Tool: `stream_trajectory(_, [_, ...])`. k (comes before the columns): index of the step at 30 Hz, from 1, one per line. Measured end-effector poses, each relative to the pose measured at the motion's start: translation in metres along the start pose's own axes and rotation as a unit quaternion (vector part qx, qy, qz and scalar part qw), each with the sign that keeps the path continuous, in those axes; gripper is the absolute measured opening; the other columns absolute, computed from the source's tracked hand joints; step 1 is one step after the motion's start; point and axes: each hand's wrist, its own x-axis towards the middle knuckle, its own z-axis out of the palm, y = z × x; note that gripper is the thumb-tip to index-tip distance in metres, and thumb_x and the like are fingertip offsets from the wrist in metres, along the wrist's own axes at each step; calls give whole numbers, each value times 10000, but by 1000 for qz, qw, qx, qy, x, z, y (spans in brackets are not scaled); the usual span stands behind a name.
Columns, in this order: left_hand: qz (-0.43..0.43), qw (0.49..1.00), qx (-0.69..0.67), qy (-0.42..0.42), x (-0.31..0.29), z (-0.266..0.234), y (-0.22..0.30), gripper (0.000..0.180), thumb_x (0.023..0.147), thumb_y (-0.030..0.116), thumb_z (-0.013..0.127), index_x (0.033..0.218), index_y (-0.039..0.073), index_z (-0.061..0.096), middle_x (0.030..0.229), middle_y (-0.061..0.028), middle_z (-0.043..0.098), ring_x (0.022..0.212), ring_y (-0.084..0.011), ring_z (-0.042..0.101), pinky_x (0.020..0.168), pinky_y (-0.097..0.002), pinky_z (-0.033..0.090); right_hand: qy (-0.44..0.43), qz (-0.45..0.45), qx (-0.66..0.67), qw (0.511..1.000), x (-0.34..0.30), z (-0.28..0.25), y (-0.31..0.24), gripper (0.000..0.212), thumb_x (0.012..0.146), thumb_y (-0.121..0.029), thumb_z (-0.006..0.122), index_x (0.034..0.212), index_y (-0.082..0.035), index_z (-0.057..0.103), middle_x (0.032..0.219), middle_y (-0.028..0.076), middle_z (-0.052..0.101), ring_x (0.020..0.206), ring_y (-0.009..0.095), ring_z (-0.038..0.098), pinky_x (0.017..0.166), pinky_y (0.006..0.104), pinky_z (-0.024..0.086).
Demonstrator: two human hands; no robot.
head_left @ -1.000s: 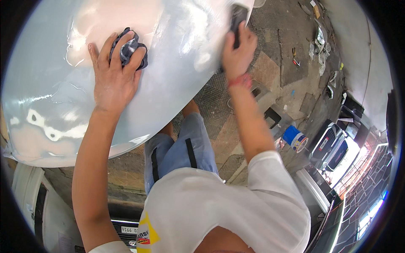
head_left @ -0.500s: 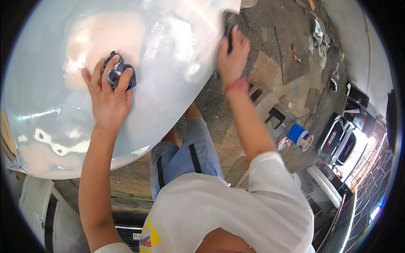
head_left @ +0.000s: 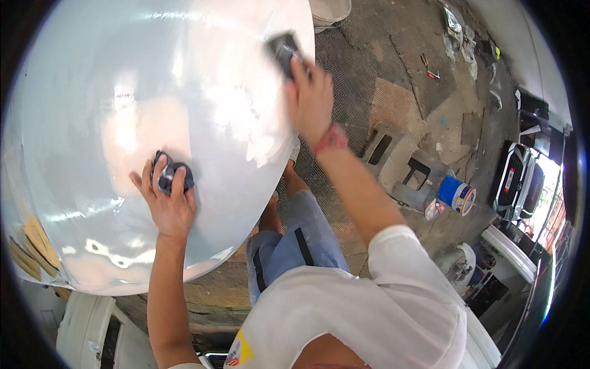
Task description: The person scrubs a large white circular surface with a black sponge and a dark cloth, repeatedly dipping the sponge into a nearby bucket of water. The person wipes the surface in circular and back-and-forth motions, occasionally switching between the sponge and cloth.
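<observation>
Two hands (head_left: 171, 215) (head_left: 312, 107); one cloth (head_left: 165, 178); one block (head_left: 283, 49); one blue bucket (head_left: 453, 194)

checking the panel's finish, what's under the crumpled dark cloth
Around the crumpled dark cloth, the glossy pale panel shows, with a pinkish patch toward the upper left; the surface directly beneath is covered.

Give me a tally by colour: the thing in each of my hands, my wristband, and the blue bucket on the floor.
Dark: 2 (crumpled cloth in left hand, block in right hand)
Red: 1 (wristband)
Blue and white: 1 (bucket)
Total: 4
</observation>
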Motion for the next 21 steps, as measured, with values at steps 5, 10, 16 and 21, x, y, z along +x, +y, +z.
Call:
stream_trajectory(5, [30,999,-4,22,9,5,2,475,912,102,736,1360,187,602,1629,-219,488,1556,-500,394,1322,-779,163,39,159,-70,984,126,36,65,514,1084,-282,641,1564,-101,604,1458,227,632,1243,442,615,1025,564,532])
stream_trajectory(10, [12,999,0,-30,1,-6,-8,463,974,160,689,1425,194,593,1617,-214,503,1538,-509,410,1314,-803,141,-133,-15,128,983,11,-5,-54,569,1014,-195,655,1579,-189,585,1545,192,605,1173,416,685,972,613,548])
stream_trajectory(16, [45,999,-3,15,-4,6,-4,363,1120,304,542,1466,191,544,1628,-231,489,1526,-509,446,1314,-790,160,-112,-19,73,991,29,-26,-34,616,1046,-276,698,1638,-208,544,1687,161,477,1372,349,548,1100,512,472])
stream_trajectory(21, [59,998,32,13,4,0,1,394,1113,281,543,1496,203,492,1658,-230,458,1542,-506,435,1312,-776,194,-61,106,67,990,128,-9,-2,638,980,-118,688,1605,-159,564,1635,147,517,1363,366,540,1102,526,464])
